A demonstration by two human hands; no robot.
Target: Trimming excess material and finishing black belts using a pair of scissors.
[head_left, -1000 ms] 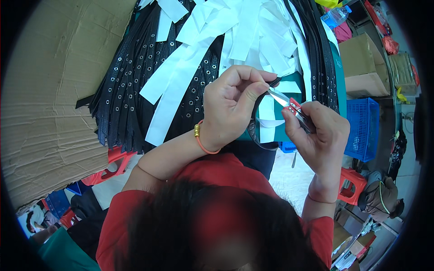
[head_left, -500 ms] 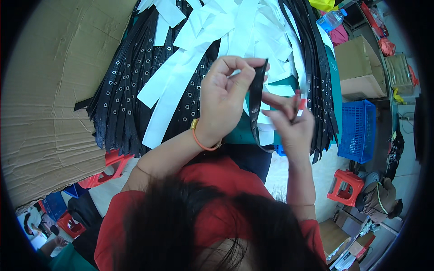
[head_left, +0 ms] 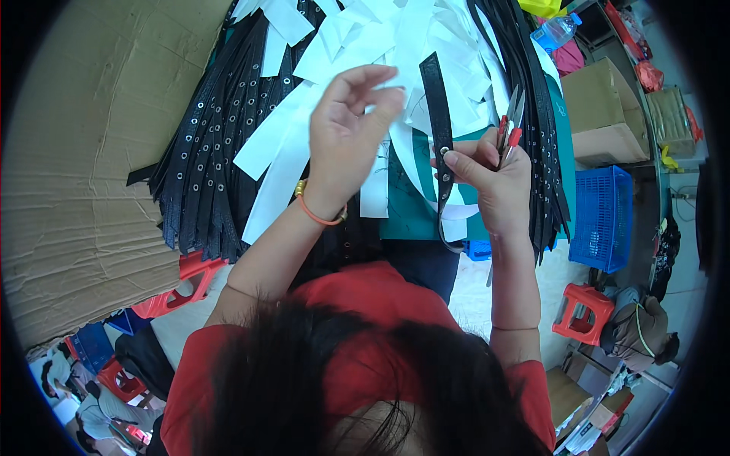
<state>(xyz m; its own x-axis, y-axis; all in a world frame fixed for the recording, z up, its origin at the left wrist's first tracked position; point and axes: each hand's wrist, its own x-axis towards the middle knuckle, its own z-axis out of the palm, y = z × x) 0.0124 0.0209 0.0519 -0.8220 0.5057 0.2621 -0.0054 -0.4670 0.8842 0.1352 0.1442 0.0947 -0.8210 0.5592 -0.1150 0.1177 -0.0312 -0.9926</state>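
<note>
A black strap (head_left: 439, 125) studded with eyelets stood nearly upright above the table, pinched between the thumb and forefinger of my right hand (head_left: 490, 182). The same hand also gripped a pair of snips (head_left: 509, 129) with red on the handle, blades pointing up and away, just right of the strap. My left hand (head_left: 350, 129) hovered apart from the strap, fingers loosely spread and curled, holding nothing; an orange band (head_left: 319, 213) circled its wrist.

I judged the work to be at a trimming or checking step: one strap lifted out of the stock and held up with the cutter ready. The next move would seem to call for the free hand to steady the strap's upper end, so the blades could meet it cleanly without nicking the eyelets.

Under the hands lay a green table (head_left: 414, 216), mostly buried. Black straps (head_left: 205, 159) fanned across its left side and hung over its right edge; white strips (head_left: 380, 45) lay heaped between them. Brown cardboard (head_left: 84, 152) covered the area to the left. Right of the table stood a blue crate (head_left: 604, 216), a cardboard box (head_left: 601, 114) and a red stool (head_left: 582, 311); a water bottle (head_left: 555, 32) lay at the far end. Another red stool (head_left: 186, 285) showed below the cardboard.
</note>
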